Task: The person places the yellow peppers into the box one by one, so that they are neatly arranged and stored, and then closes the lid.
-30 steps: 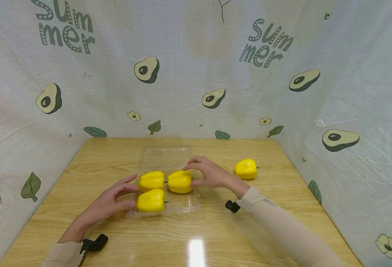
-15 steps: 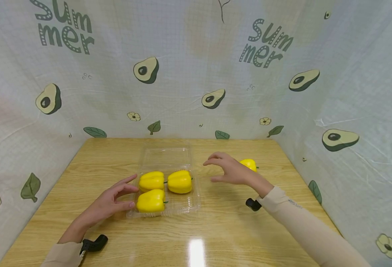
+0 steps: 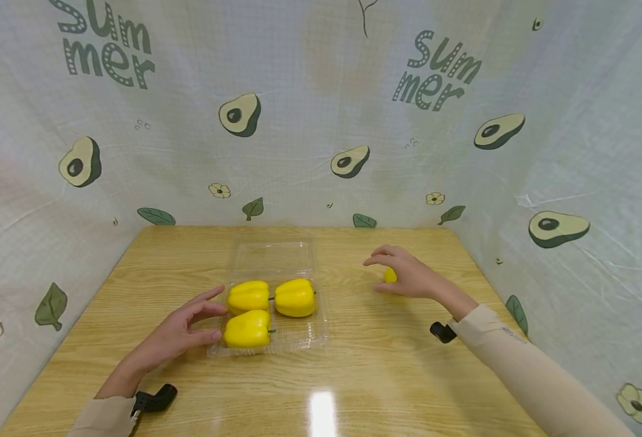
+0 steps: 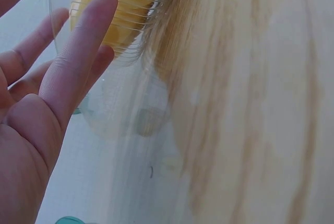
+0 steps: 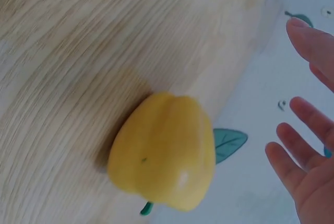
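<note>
"At left?"
"The left hand (image 3: 184,328) is loosely spread, nothing gripped, beside the clear container (image 3: 298,345); contact cannot be told. Three yellow peppers (image 3: 247,329) are held inside, and could be jostled if it is bumped."
"At right?"
"The right hand (image 3: 411,276) is spread wide, nothing held, near the lone pepper (image 5: 162,153) on the table (image 3: 266,391), which could be rolled if brushed."

The right hand (image 3: 411,275) has moved from beside the rear-right pepper (image 3: 294,298) in the clear container (image 3: 299,340) to well right of that container, now hiding most of the lone pepper (image 3: 390,275) in the head view.
</note>
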`<state>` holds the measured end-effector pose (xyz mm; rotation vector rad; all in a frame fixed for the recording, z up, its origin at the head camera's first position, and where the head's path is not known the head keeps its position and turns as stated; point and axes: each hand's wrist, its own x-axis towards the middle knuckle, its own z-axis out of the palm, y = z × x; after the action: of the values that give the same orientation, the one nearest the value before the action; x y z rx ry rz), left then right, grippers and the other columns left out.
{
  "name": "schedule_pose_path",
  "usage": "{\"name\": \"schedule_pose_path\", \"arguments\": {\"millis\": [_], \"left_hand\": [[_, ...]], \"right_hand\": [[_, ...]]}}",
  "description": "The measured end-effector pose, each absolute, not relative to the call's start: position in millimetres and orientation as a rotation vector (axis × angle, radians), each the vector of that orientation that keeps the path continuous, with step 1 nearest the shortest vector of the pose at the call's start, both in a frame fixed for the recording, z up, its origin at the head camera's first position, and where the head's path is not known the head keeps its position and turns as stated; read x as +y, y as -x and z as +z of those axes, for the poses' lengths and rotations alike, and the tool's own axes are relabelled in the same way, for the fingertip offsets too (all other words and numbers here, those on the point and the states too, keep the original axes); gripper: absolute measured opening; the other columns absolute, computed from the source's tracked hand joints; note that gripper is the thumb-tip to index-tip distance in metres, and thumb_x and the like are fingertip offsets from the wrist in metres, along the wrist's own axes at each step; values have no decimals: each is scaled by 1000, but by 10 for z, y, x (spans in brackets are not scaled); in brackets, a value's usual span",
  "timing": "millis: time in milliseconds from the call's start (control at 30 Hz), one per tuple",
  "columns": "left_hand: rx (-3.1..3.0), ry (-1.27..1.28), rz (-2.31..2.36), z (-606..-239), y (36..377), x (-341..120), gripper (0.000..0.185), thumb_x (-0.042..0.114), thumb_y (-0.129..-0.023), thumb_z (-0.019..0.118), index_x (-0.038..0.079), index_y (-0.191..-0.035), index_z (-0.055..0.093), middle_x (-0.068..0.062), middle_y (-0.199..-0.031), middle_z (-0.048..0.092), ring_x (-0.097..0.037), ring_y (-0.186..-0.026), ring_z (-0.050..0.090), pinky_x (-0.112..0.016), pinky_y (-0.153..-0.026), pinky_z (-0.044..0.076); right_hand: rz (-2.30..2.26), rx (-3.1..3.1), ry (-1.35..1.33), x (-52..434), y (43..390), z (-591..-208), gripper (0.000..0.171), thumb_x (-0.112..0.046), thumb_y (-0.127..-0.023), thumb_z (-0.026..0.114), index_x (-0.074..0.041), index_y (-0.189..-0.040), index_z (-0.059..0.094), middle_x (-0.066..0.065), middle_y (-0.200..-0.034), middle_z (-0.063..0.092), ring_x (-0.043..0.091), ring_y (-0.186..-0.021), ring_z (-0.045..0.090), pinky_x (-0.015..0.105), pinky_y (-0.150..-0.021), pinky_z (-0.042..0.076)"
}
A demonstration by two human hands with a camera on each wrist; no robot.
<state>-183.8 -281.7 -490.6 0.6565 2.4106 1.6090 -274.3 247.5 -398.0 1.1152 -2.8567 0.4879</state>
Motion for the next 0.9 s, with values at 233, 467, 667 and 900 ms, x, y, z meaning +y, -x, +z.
{"name": "schedule_pose_path", "arguments": {"millis": [233, 467, 667, 900], "left_hand": [[2399, -665, 1618, -4913, 1841, -2820, 39, 14, -100, 76, 7, -137, 64, -14, -176, 20, 12, -132, 50, -20, -102, 52], [2392, -664, 1624, -4913, 1842, -2820, 39, 13, -100, 76, 8, -137, 64, -14, -176, 20, 11, -132, 50, -21, -102, 53], [2402, -662, 1615, -4915, 1844, -2824, 38, 15, -100, 76, 9, -136, 65, -12, -176, 21, 11, -132, 50, -21, -102, 53], [2411, -655, 1606, -4906, 1842, -2824, 38, 16, -100, 76, 10, -136, 65, -12, -176, 21, 11, -132, 50, -21, -102, 53]], "right_hand": [[507, -2892, -1051, 2688, 2807, -4008, 52, -17, -90, 88, -8, -137, 69, 19, -141, 59, 42, -128, 53, 62, -107, 48], [510, -2935, -987, 2847, 2867, -4048, 52, -15, -89, 89, -8, -136, 69, 21, -142, 58, 44, -131, 52, 64, -110, 45], [511, -2964, -946, 2941, 2902, -4086, 52, -14, -87, 90, -8, -135, 70, 22, -142, 57, 45, -130, 52, 65, -111, 45], [524, -2952, -941, 3036, 2929, -4150, 51, -12, -86, 90, -6, -132, 71, 22, -139, 58, 46, -127, 53, 67, -110, 44]]}}
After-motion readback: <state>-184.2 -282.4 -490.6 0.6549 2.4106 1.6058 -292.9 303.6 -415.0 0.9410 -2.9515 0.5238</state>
